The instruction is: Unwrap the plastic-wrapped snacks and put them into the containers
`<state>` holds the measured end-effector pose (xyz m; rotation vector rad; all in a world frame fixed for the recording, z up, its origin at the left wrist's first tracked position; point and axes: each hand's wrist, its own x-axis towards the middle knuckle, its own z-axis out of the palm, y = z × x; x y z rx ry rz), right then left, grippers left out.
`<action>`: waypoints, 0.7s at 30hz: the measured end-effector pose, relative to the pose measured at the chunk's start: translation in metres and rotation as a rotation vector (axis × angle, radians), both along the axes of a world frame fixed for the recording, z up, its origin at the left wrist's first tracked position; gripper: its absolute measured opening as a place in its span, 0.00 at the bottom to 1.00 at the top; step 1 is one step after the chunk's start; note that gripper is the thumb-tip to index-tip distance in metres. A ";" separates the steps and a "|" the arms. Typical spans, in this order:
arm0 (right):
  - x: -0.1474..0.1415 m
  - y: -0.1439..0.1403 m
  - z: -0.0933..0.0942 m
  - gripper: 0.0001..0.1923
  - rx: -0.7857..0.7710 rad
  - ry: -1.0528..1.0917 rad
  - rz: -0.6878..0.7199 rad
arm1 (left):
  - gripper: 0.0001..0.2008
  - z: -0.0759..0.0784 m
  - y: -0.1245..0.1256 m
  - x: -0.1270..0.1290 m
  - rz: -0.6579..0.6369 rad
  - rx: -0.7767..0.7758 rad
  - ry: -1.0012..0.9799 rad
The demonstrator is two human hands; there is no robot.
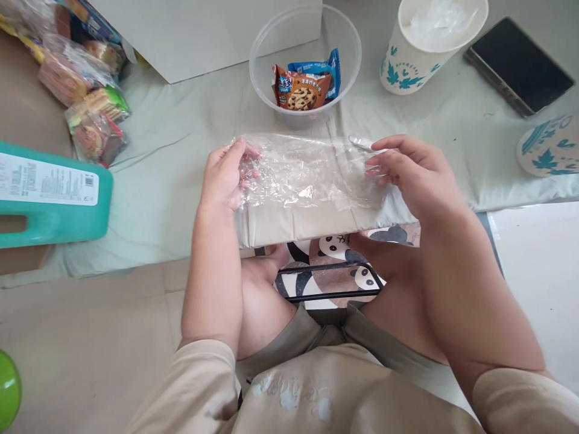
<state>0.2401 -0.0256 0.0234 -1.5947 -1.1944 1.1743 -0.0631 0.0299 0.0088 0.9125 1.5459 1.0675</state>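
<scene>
A crinkled sheet of clear plastic film [307, 172] stretches between my two hands above the cloth's front edge. My left hand [224, 172] pinches its left end with curled fingers. At the other end, my right hand [418, 172] is closed on the film, thumb and fingers bent inward. A small pale strip [360, 143] shows by the right fingertips; its kind is unclear. Just beyond the film stands a clear plastic bowl [262, 75]. Inside it lie a brown chocolate-chip cookie packet [302, 90] and a blue packet [335, 69].
Paper cups [404, 69] with blue leaf prints and a black phone [520, 66] lie right. A white box [181, 36] stands behind. Leftward are wrapped snacks [94, 126] and a teal jug [90, 223]. Below is a panda-print surface [312, 247] with a black frame [335, 295].
</scene>
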 end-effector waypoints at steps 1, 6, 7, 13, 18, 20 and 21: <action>0.002 -0.001 0.000 0.09 -0.004 -0.014 0.041 | 0.24 -0.001 0.001 -0.001 0.011 -0.003 0.005; 0.009 -0.004 0.000 0.18 -0.013 -0.007 0.238 | 0.25 -0.003 0.002 -0.006 0.010 -0.014 -0.024; 0.009 -0.005 0.000 0.19 -0.017 0.009 0.257 | 0.24 -0.003 0.003 -0.006 0.004 -0.017 -0.022; 0.005 -0.004 0.000 0.22 -0.106 0.015 0.216 | 0.25 0.001 0.004 -0.004 0.075 -0.028 -0.014; 0.006 -0.004 0.004 0.30 -0.161 0.014 0.173 | 0.27 0.001 0.004 -0.005 0.114 0.003 -0.005; 0.006 -0.005 0.005 0.30 -0.172 0.009 0.157 | 0.27 0.002 0.004 -0.004 0.110 0.006 -0.004; 0.006 -0.005 0.005 0.28 -0.176 0.006 0.150 | 0.28 0.002 0.004 -0.004 0.112 0.008 -0.003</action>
